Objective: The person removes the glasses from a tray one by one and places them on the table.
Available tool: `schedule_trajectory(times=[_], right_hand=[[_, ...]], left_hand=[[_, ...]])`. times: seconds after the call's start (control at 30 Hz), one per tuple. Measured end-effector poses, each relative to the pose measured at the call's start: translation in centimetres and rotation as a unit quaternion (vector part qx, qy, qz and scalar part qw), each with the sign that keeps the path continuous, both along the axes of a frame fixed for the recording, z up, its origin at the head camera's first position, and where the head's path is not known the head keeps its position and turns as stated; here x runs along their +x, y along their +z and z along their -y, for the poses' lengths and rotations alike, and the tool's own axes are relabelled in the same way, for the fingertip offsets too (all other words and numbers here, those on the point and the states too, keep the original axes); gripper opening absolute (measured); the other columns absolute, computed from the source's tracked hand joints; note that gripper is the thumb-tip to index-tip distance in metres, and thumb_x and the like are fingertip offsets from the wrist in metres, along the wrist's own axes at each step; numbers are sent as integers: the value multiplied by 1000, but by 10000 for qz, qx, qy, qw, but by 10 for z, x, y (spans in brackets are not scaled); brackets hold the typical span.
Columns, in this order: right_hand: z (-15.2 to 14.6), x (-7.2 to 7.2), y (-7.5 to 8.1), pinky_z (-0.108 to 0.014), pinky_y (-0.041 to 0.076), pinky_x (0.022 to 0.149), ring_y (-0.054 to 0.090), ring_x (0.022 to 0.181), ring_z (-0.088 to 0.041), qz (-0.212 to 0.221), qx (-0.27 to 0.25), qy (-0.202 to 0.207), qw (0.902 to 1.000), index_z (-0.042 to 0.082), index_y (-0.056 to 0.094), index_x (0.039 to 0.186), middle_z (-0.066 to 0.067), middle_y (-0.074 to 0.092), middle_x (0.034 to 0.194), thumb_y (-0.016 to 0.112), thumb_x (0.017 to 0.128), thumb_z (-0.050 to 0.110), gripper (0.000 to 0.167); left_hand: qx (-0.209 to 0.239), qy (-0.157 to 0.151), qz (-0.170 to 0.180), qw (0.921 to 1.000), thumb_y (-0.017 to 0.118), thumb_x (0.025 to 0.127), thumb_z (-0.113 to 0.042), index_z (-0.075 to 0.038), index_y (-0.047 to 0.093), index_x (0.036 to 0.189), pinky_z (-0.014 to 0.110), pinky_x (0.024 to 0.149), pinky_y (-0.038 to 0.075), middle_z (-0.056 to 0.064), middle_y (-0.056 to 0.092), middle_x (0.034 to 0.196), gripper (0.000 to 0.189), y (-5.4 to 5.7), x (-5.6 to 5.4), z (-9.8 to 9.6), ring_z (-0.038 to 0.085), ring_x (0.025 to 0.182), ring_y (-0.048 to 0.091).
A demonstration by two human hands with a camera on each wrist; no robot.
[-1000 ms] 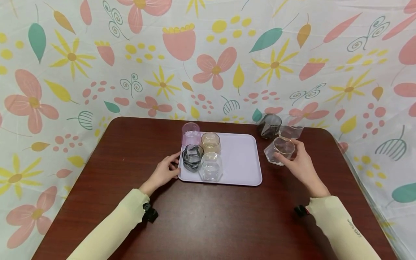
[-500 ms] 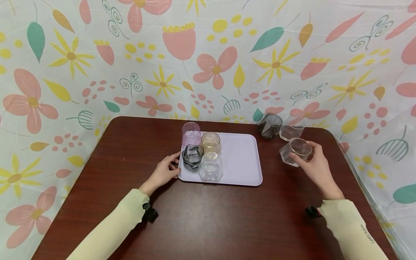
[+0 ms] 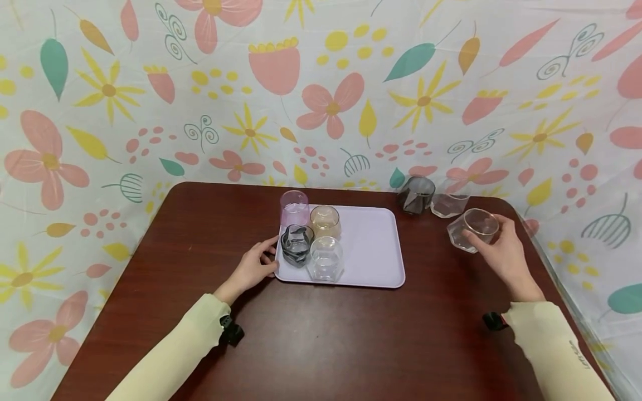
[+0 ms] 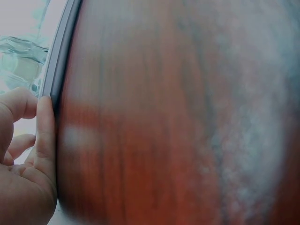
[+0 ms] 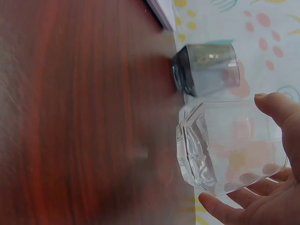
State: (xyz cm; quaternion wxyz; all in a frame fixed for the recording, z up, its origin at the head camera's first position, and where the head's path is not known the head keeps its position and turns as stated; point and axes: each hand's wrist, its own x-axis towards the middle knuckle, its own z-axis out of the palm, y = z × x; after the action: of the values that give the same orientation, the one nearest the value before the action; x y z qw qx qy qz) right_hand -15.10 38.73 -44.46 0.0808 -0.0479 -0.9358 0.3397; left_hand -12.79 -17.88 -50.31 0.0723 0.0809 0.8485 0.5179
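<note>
My right hand [image 3: 509,256] grips a clear drinking glass [image 3: 460,235] with a faceted base, thumb and fingers around its upper part. In the right wrist view this glass [image 5: 197,154] is tilted near the patterned cloth. My left hand [image 3: 252,266] touches the left edge of the pale lilac tray [image 3: 371,245], its fingertips right at the rim in the left wrist view. On the tray stand a pink glass [image 3: 294,210], an amber glass [image 3: 325,223], a dark grey glass [image 3: 297,245] and another clear glass [image 3: 326,259].
A smoky grey glass [image 3: 416,195] and a further clear glass [image 3: 448,206] stand at the back right of the brown table [image 3: 321,340]. Behind the table hangs a flower-patterned cloth [image 3: 200,94].
My right hand has moved to the right with the clear glass, away from the tray and towards the table's right edge. The left hand and the tray have stayed put.
</note>
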Motion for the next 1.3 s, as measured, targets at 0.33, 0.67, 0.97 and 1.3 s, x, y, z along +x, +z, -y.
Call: schedule_trajectory(times=[0.33, 0.67, 0.97, 1.3], right_hand=[[-26, -20, 1, -14, 35, 66, 49, 94, -32, -88, 47, 8, 10000, -10, 26, 155, -36, 45, 135, 69, 98, 38, 86], [-42, -45, 2, -40, 42, 86, 45, 109, -43, -98, -139, -194, 9997, -11, 24, 156, -38, 41, 143, 66, 98, 39, 87], [-46, -65, 15, -74, 30, 111, 30, 140, -62, 225, -264, -225, 9991, -12, 10, 159, -44, 22, 157, 61, 100, 45, 97], [-51, -83, 9, -73, 33, 108, 36, 137, -60, 271, -194, -323, 9989, -10, 10, 160, -41, 28, 157, 60, 100, 49, 98]], left_hand=[[-39, 43, 27, 10000, 64, 86, 7, 0, 49, 153, 27, 60, 64, 22, 58, 116, 69, -1, 0, 1, 17, 77, 62], [-80, 25, 19, 10000, 64, 86, 7, 0, 48, 153, 27, 60, 64, 22, 58, 116, 69, 0, 0, 2, 17, 77, 62], [-37, 21, -14, 10000, 65, 87, 7, 0, 49, 153, 29, 60, 64, 22, 58, 116, 68, 0, -1, 2, 17, 77, 62], [-7, 19, 20, 10000, 65, 87, 7, 0, 49, 153, 29, 60, 64, 21, 58, 116, 68, -2, 0, 0, 17, 76, 61]])
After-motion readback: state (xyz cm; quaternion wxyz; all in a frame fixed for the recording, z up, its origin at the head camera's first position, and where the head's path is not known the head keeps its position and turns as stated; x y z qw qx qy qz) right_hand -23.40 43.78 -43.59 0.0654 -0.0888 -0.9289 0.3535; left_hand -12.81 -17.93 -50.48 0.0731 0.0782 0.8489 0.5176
